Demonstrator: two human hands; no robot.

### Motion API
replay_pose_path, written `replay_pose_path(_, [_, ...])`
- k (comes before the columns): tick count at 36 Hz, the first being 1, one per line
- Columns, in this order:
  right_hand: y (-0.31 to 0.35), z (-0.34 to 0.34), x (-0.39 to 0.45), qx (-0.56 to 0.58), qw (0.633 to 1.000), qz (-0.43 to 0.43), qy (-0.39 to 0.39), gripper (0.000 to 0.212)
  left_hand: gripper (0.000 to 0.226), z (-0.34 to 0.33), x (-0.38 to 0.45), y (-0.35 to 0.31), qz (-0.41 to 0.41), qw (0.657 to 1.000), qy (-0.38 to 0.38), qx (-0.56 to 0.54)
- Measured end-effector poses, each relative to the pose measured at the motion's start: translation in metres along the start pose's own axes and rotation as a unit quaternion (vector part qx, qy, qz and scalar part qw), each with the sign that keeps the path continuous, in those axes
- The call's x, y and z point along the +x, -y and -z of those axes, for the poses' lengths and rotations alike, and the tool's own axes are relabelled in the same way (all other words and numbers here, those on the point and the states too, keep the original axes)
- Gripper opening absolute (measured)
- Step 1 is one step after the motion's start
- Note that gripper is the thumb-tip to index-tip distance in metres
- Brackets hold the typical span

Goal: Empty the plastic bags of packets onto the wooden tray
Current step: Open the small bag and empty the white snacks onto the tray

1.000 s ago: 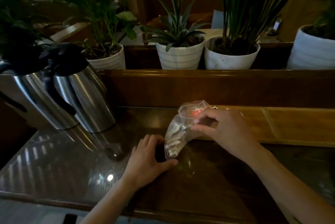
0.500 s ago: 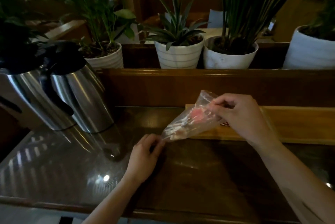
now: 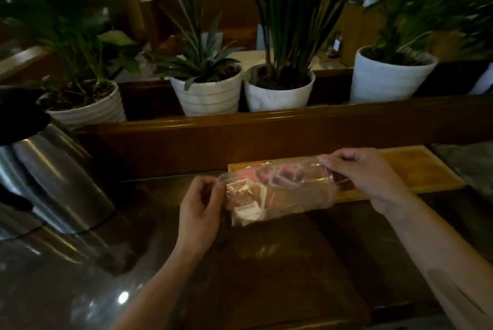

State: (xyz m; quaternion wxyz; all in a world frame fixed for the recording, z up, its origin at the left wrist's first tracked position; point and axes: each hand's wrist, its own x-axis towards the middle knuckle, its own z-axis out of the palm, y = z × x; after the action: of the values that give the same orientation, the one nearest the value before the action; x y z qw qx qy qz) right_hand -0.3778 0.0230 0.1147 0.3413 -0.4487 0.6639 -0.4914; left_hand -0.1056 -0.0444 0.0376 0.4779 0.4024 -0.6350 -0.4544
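A clear plastic bag [image 3: 277, 191] with white, brown and pink packets inside is stretched sideways above the dark counter. My left hand [image 3: 200, 207] pinches its left end, where most packets bunch up. My right hand [image 3: 365, 177] grips its right end over the wooden tray [image 3: 416, 169]. The tray is a long, pale, shallow board lying along the counter's back edge; its left part is hidden behind the bag.
Steel jugs with black tops [image 3: 53, 175] stand at the left on the glossy counter [image 3: 266, 263]. A wooden ledge [image 3: 240, 121] runs behind the tray, with white plant pots [image 3: 208, 95] beyond it. Something grey [image 3: 469, 164] lies right of the tray.
The bag has risen off the counter and turned level. My left hand moved from the countertop to the bag's left end; my right hand carried the other end rightward over the tray.
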Motion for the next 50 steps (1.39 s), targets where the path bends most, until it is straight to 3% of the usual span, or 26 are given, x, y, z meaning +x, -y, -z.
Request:
replay_pose_path(6, [-0.019,0.039,-0.002,0.041,0.997,-0.036,-0.046,0.007,0.011,-0.041,0.007,-0.012,0.005,0.999,0.036,-0.037])
replay_pose_path(12, [-0.029,0.085,0.005,0.035,0.999,-0.035,-0.019,0.011,0.011,-0.083,0.018,-0.022,0.065,0.996,0.033,-0.052])
replay_pose_path(22, [-0.035,0.144,0.040,0.046,0.999,-0.016,-0.021,0.012,0.020,-0.136,0.040,-0.034,0.168,0.972,0.098,-0.134])
replay_pose_path(33, [-0.075,0.193,0.074,0.063,0.997,-0.040,0.003,0.010,0.007,-0.202,0.062,-0.058,0.065,0.997,0.037,0.036])
replay_pose_path(40, [-0.104,0.211,0.084,0.100,0.992,-0.079,0.016,0.010,0.004,-0.238,0.080,-0.072,-0.018,0.991,-0.016,0.129])
replay_pose_path(50, [-0.121,0.223,0.095,0.116,0.989,-0.087,0.008,0.012,0.007,-0.267,0.103,-0.097,-0.014,0.983,-0.010,0.180])
